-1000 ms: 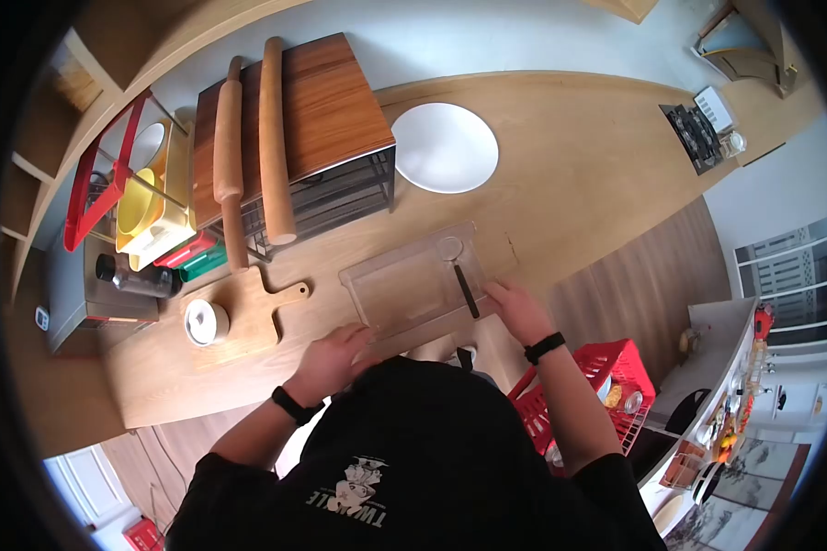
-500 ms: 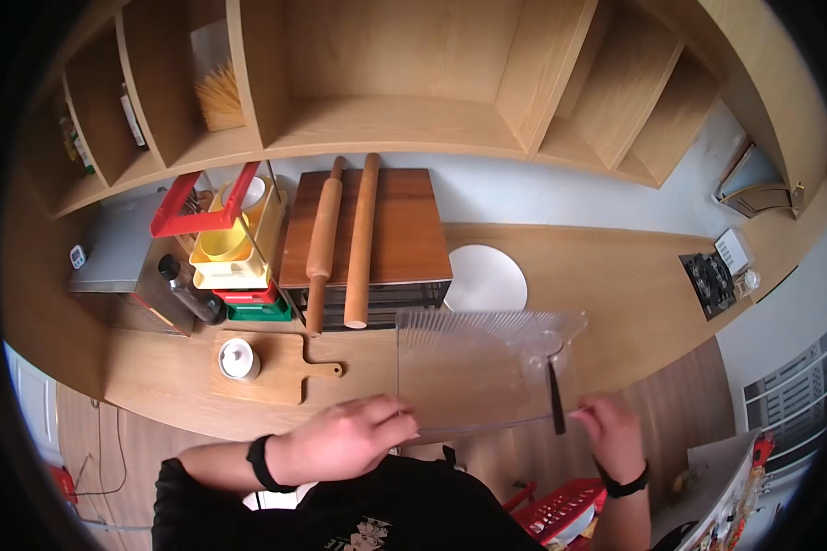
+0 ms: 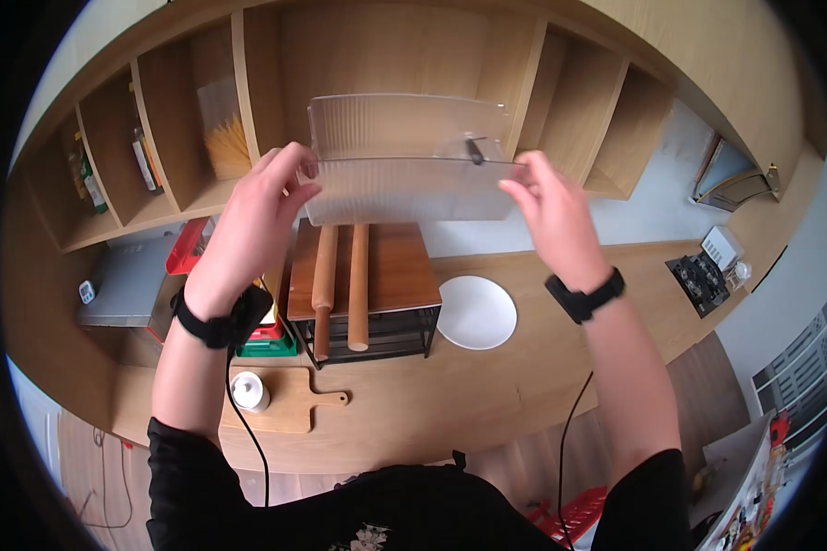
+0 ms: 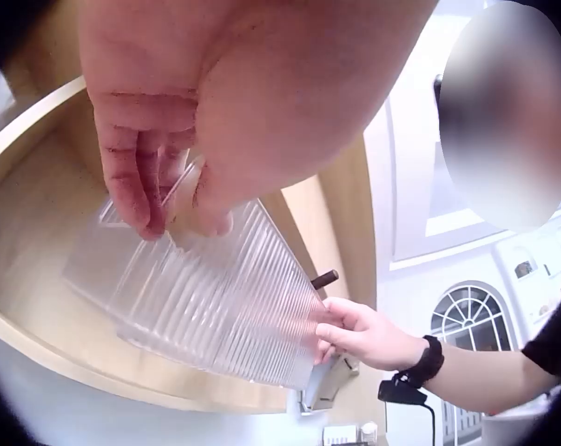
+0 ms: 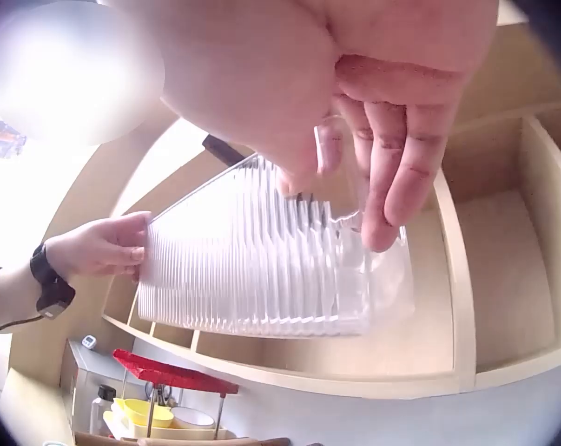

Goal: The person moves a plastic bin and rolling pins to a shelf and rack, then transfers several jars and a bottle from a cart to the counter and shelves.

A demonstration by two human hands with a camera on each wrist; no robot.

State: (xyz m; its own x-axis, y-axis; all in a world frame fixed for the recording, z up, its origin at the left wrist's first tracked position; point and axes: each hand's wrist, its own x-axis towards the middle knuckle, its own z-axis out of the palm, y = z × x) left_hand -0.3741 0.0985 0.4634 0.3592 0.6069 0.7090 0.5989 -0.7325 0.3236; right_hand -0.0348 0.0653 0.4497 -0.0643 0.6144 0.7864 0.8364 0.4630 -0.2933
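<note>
I hold a clear ribbed plastic tray up in front of the wooden shelf cubbies. My left hand pinches its left edge and my right hand pinches its right edge. A small utensil with a black handle lies in the tray near the right hand. In the left wrist view my left hand's fingers curl over the tray, with the right hand at the far end by the handle. The right wrist view shows my right fingers on the tray.
Below on the counter stands a dark wooden rack bearing two rolling pins. A white plate lies to its right. A cutting board with a small white jar is at the front left, and red and yellow containers stand behind it.
Both hands have lifted the clear tray from the counter up to shelf height, and the utensil has ridden along in it.
</note>
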